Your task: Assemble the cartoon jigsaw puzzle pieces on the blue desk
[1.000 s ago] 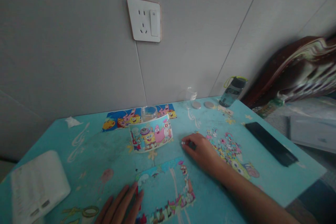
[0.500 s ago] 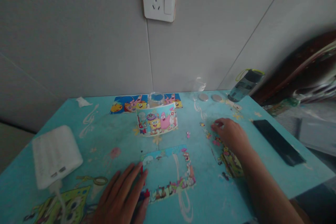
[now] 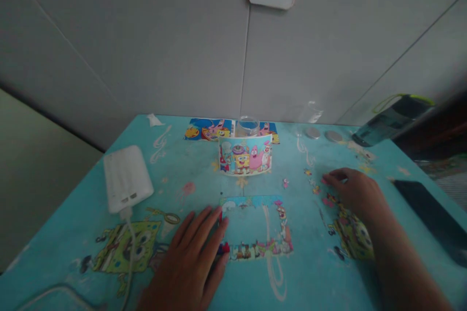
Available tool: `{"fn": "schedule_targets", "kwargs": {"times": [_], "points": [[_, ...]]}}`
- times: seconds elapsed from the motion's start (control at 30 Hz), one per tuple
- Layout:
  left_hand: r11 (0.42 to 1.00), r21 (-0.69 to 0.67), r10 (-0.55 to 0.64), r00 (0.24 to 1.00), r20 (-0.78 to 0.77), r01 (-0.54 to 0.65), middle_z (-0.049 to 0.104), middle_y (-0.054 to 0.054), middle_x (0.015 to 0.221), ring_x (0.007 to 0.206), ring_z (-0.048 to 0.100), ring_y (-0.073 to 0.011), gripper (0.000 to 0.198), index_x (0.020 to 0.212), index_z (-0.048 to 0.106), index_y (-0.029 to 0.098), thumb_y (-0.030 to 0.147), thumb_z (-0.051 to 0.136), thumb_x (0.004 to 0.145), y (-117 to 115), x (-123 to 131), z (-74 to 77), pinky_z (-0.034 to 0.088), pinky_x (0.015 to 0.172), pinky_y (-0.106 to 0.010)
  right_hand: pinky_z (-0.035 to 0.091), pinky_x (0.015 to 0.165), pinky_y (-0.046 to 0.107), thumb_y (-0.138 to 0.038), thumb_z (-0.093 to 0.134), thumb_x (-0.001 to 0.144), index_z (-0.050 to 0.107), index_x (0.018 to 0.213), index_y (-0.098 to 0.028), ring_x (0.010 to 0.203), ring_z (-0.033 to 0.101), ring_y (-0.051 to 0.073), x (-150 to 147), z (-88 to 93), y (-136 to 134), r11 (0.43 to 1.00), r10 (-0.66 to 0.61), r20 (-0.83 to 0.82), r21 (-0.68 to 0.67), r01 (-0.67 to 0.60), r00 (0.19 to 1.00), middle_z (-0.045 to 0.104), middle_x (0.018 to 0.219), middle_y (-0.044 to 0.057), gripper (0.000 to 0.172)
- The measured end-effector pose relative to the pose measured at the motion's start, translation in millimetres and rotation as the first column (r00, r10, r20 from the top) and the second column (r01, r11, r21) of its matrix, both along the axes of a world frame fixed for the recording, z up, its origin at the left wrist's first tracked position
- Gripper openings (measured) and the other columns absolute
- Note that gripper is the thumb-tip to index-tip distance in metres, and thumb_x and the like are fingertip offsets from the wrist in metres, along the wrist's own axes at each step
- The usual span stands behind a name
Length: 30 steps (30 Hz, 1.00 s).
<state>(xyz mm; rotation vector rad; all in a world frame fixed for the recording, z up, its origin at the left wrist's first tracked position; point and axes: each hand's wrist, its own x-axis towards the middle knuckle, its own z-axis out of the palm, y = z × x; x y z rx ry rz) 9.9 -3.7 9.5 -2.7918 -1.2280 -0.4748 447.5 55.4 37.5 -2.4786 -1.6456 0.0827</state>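
My left hand (image 3: 193, 262) lies flat with its fingers stretched out, the fingertips at the left edge of a jigsaw border (image 3: 288, 240). That border is a rectangle of small joined pieces, and the table shows through its middle. To the right, my right hand (image 3: 355, 192) is low over the table, thumb and forefinger pinched on a small pink jigsaw piece (image 3: 324, 181). Several loose pieces (image 3: 314, 188) lie beside and below its fingers, and a single pink piece (image 3: 285, 183) lies farther left. Behind the border, a curved cartoon picture card (image 3: 245, 156) stands upright.
A clear jar (image 3: 248, 127) stands behind the card, with a blue cartoon strip (image 3: 207, 129) nearby. On the left is a white power bank (image 3: 127, 177) with a cable. Two round lids (image 3: 333, 136), a tilted bottle (image 3: 392, 119) and a dark flat object (image 3: 430, 214) are on the right.
The view has swung to the right edge less and shifted left, so everything appears farther right. My right hand stays by the loose pieces, and a pink piece now shows at its fingertips. My left hand stays flat.
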Motion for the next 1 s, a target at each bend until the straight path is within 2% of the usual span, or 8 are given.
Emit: {"fn": "schedule_targets", "kwargs": {"times": [0.1,0.2,0.33,0.43,0.5,0.6,0.73,1.0], "points": [[1.0,0.017,0.004,1.0,-0.005,-0.004,0.045,-0.01,0.156,0.142,0.043,-0.03,0.053,0.145,0.05,0.018,0.029,0.057,0.094,0,1,2.5,0.042,0.114,-0.049,0.042,0.062,0.041,-0.055,0.065,0.083,0.075,0.09,-0.02,0.071,0.066,0.031,5,-4.4,-1,0.999,0.002,0.005,0.042,-0.002,1.0,0.072,0.08,0.016,0.037],[1.0,0.024,0.005,1.0,0.007,-0.005,0.045,-0.01,0.155,0.142,0.042,-0.0293,0.052,0.145,0.05,0.018,0.028,0.057,0.094,-1,2,3.3,0.041,0.115,-0.048,0.041,0.061,0.042,-0.05,0.066,0.084,0.075,0.091,-0.02,0.067,0.065,0.03,3,-4.3,-1,0.995,0.027,0.022,0.096,-0.029,0.999,0.072,0.078,0.018,0.032],[1.0,-0.005,0.005,1.0,0.025,-0.004,0.044,-0.009,0.156,0.143,0.04,-0.0289,0.053,0.146,0.049,0.019,0.028,0.057,0.094,-2,1,2.0,0.038,0.117,-0.048,0.043,0.067,0.04,-0.042,0.061,0.089,0.076,0.098,-0.023,0.072,0.066,0.028,-13,6.2,2,0.988,0.037,-0.012,0.149,-0.034,0.999,0.074,0.084,0.013,0.025],[1.0,-0.03,0.001,1.0,0.018,-0.001,0.041,-0.009,0.158,0.144,0.039,-0.0296,0.057,0.149,0.045,0.02,0.031,0.057,0.095,-2,0,0.1,0.035,0.118,-0.05,0.048,0.073,0.038,-0.043,0.06,0.09,0.077,0.101,-0.022,0.076,0.067,0.024,-32,16.5,4,0.972,0.101,-0.137,0.224,-0.069,0.985,0.075,0.087,0.008,0.029],[0.999,-0.044,-0.003,1.0,0.018,0.003,0.041,-0.009,0.158,0.144,0.038,-0.03,0.057,0.15,0.045,0.021,0.033,0.057,0.095,-1,0,-1.3,0.033,0.119,-0.051,0.05,0.069,0.035,-0.048,0.061,0.089,0.077,0.101,-0.021,0.072,0.067,0.022,-46,21.8,3,0.969,0.185,-0.307,0.214,-0.122,0.934,0.075,0.087,0.007,0.033],[0.998,-0.056,-0.003,1.0,0.024,0.005,0.041,-0.009,0.158,0.144,0.038,-0.0304,0.057,0.15,0.045,0.02,0.034,0.057,0.095,-1,-1,-3.3,0.031,0.119,-0.052,0.053,0.069,0.031,-0.048,0.065,0.088,0.076,0.097,-0.021,0.075,0.068,0.019,-72,25.9,-3,0.95,0.311,-0.561,0.178,-0.255,0.767,0.076,0.088,0.005,0.03],[0.999,-0.041,-0.013,1.0,0.028,0.015,0.039,-0.009,0.159,0.145,0.037,-0.03,0.059,0.15,0.043,0.02,0.033,0.058,0.095,0,-2,-5.5,0.029,0.121,-0.051,0.054,0.071,0.028,-0.04,0.066,0.089,0.075,0.095,-0.022,0.079,0.068,0.018,-102,24.0,-13,0.906,0.367,-0.712,0.126,-0.405,0.599,0.076,0.09,0.002,0.021],[0.999,-0.024,-0.021,0.999,0.028,0.021,0.041,-0.009,0.158,0.143,0.039,-0.0298,0.059,0.149,0.045,0.02,0.035,0.057,0.094,1,-2,-5.9,0.028,0.121,-0.049,0.049,0.067,0.026,-0.033,0.063,0.093,0.074,0.09,-0.022,0.074,0.066,0.015,-120,18.0,-19,0.871,0.405,-0.704,0.102,-0.481,0.583,0.074,0.082,0.0,0.016]]}}
